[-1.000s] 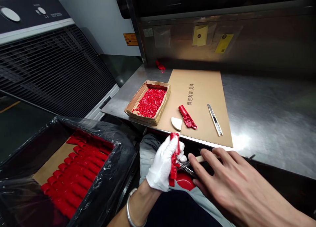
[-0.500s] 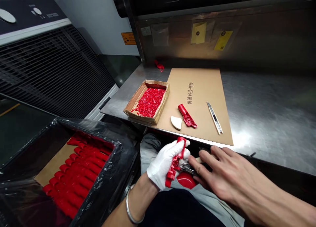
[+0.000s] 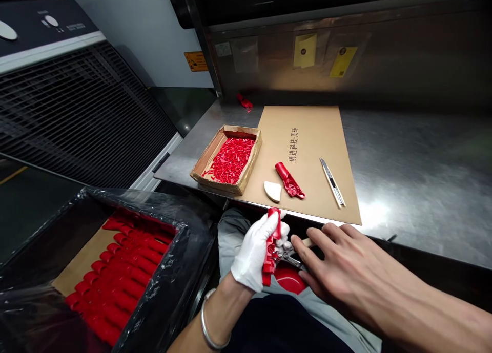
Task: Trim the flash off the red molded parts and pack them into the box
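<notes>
My left hand (image 3: 251, 250), in a white glove, is closed around a red plastic part (image 3: 271, 248) just below the table's front edge. My bare right hand (image 3: 334, 261) is closed on metal pliers (image 3: 290, 259), whose jaws touch the side of that part. A second red part (image 3: 289, 181) lies on the cardboard sheet (image 3: 313, 130), beside a pale wedge-shaped piece (image 3: 272, 191). To the right on the sheet rests a utility knife (image 3: 332, 182). Small red scraps (image 3: 232, 160) fill a cardboard tray (image 3: 249, 169) on the left.
At lower left stands a box lined with black plastic (image 3: 184, 245), holding rows of red parts (image 3: 123, 271). A dark slatted machine (image 3: 84, 112) is behind it. Another small red piece (image 3: 244, 101) lies at the metal table's (image 3: 400, 168) back left.
The view has shifted slightly. My left hand has turned the red part more upright, and the pliers in my right hand have moved a little up and left against it.
</notes>
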A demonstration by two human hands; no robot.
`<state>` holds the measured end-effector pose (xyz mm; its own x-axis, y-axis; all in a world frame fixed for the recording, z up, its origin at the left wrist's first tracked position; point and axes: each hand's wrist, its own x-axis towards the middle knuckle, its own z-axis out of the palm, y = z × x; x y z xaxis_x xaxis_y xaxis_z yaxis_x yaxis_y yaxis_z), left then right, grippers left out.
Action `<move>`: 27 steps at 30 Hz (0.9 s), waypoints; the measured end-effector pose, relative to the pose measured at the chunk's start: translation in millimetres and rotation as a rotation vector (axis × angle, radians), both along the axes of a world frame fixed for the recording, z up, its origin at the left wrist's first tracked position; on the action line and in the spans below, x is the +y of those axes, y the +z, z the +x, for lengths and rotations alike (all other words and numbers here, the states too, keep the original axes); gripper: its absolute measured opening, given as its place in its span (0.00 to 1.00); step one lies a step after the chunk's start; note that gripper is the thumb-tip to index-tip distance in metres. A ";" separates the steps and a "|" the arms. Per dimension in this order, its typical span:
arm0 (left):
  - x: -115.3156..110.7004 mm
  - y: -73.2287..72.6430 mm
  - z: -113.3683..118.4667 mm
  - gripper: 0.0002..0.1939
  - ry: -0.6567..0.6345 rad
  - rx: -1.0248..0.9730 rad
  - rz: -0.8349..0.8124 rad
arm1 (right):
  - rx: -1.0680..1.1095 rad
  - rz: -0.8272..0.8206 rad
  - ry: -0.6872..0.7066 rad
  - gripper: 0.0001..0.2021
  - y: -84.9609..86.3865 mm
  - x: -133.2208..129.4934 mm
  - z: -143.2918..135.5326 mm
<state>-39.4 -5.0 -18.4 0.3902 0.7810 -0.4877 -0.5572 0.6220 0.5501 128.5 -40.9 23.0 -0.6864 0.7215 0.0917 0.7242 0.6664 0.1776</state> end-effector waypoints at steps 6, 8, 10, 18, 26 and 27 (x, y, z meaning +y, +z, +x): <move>-2.6 -5.4 4.3 0.18 0.132 0.106 0.029 | 0.005 -0.066 -0.026 0.12 -2.4 3.6 -4.3; -4.2 -8.6 6.1 0.18 0.186 0.117 0.022 | -0.004 -0.074 -0.021 0.12 -3.6 4.8 -3.7; -5.7 -11.5 7.4 0.18 0.224 0.113 0.013 | -0.002 -0.095 0.014 0.13 -3.2 6.2 -2.5; -5.1 -7.0 3.2 0.15 0.139 0.057 -0.013 | 0.035 -0.071 0.074 0.13 5.1 7.2 -1.3; -5.8 -0.8 5.3 0.12 0.088 0.035 -0.012 | 0.011 0.021 0.038 0.13 10.6 9.5 -4.7; -5.7 -0.5 6.3 0.12 0.092 0.041 -0.010 | 0.012 0.028 0.043 0.14 10.4 9.3 -5.1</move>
<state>-33.1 -10.7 -18.9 0.2968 0.8073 -0.5100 -0.5896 0.5751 0.5672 123.3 -31.6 33.4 -0.7152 0.6887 0.1194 0.6974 0.6916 0.1880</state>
